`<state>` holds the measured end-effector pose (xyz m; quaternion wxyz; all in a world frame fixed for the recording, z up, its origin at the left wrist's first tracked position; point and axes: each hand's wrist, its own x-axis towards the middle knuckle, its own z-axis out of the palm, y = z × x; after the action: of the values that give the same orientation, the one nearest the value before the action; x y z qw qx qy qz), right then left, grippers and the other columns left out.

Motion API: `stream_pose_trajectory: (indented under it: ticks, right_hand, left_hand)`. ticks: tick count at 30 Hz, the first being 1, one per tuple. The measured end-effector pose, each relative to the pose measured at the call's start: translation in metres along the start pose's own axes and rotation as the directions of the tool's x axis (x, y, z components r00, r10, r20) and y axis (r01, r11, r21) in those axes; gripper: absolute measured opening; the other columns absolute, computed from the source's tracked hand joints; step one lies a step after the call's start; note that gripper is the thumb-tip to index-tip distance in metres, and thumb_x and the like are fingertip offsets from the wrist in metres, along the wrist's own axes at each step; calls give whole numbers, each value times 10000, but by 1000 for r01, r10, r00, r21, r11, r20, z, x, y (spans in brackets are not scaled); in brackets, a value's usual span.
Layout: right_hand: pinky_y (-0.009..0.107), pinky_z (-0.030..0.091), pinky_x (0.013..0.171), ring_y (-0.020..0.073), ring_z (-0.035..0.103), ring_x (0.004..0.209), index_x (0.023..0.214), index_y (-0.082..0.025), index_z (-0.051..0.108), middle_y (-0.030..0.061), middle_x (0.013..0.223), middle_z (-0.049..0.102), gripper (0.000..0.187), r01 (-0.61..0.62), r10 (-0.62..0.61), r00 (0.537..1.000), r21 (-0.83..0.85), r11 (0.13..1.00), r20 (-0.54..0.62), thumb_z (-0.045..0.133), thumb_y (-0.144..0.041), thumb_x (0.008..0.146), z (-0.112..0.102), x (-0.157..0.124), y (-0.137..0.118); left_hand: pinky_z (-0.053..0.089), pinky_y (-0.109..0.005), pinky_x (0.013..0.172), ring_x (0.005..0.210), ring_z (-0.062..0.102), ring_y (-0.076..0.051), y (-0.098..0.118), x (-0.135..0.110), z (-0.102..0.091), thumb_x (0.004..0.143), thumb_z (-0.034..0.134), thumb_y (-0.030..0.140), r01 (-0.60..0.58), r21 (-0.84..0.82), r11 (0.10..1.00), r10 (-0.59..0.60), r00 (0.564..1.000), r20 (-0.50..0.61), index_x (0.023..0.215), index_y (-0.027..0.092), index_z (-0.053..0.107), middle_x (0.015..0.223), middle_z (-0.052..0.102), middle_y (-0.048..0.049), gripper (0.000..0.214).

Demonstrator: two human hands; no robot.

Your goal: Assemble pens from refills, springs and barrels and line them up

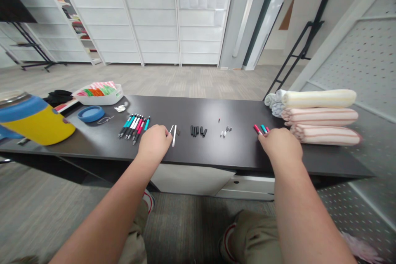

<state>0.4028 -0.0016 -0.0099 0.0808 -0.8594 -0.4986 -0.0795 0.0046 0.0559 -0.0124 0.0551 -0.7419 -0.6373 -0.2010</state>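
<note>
My left hand (154, 142) is closed in a pinch at the table's middle left, with a thin white pen refill (172, 128) at its fingertips. More white refills (174, 137) lie beside it, along with small dark springs (178, 133). Assembled pens (133, 126) in teal, black, white and pink lie in a row left of that hand. My right hand (283, 146) has its fingers closed at the coloured pen barrels (256, 128), red and teal; its palm hides part of them. Between the hands are black rubber grips (194, 131) and tiny white and grey pen parts (225, 134).
Rolled towels (321, 115) are stacked at the right end of the dark table (216, 154). On the left stand a yellow and blue container (37, 121), a blue lid (90, 114) and a white basket (102, 98) of colourful packets. A small red piece (219, 119) lies farther back.
</note>
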Motion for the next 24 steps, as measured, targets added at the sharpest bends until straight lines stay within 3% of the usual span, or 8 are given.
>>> stream_pose_trajectory:
  ticks: [5,9,12,15,17,20,24]
  right_hand:
    - [415,451,671,336,694,812,962,-128,813,235,983,713,400,-7,14,991,54,998,-130,544,-424,941,-7,-1,-7]
    - [372,451,698,279,685,799,1005,-196,763,127,920,746,317,111,-29,961,289,951,-273,576,-446,951,-17,-10,-22]
    - [327,458,707,217,675,735,1015,-217,734,58,824,741,278,277,-129,944,517,810,-303,601,-455,964,-21,-27,-43]
    - [293,467,684,185,677,719,1013,-231,718,29,843,759,262,368,-256,930,705,607,-265,611,-468,980,-20,-50,-69]
    - [287,472,672,181,676,715,1025,-235,720,25,863,767,259,371,-328,917,782,501,-225,611,-467,990,-18,-65,-87]
    - [290,480,664,185,668,706,1032,-235,728,30,871,771,254,348,-414,894,845,407,-170,616,-460,990,-12,-80,-110]
    - [288,491,671,185,678,721,1022,-231,714,22,860,769,236,286,-455,883,900,328,-115,626,-447,983,-3,-90,-127]
  left_hand:
    - [532,-398,723,769,706,-313,13,-1,-3,907,536,250,11,128,992,-21,997,81,799,152,761,866,731,-183,269]
    - [545,-448,776,890,720,-376,16,-3,-6,948,475,230,39,141,989,-53,994,93,919,106,736,964,722,-233,291]
    - [534,-454,786,893,715,-377,11,-1,-9,969,461,241,66,33,997,-69,995,76,942,126,698,924,730,-214,265]
    - [518,-396,789,871,717,-309,3,4,-11,981,499,285,83,-226,971,-68,995,72,978,176,664,904,754,-137,198]
    - [510,-356,774,844,714,-257,0,6,-11,976,541,328,117,-444,889,-79,992,103,1011,195,651,909,771,-88,175]
    - [510,-319,766,833,707,-214,2,7,-10,938,613,368,178,-732,658,-89,983,159,1119,187,639,902,776,-56,257]
    - [516,-290,752,779,671,-163,11,2,-6,886,680,351,173,-912,373,-49,985,167,1242,188,629,933,764,-44,395]
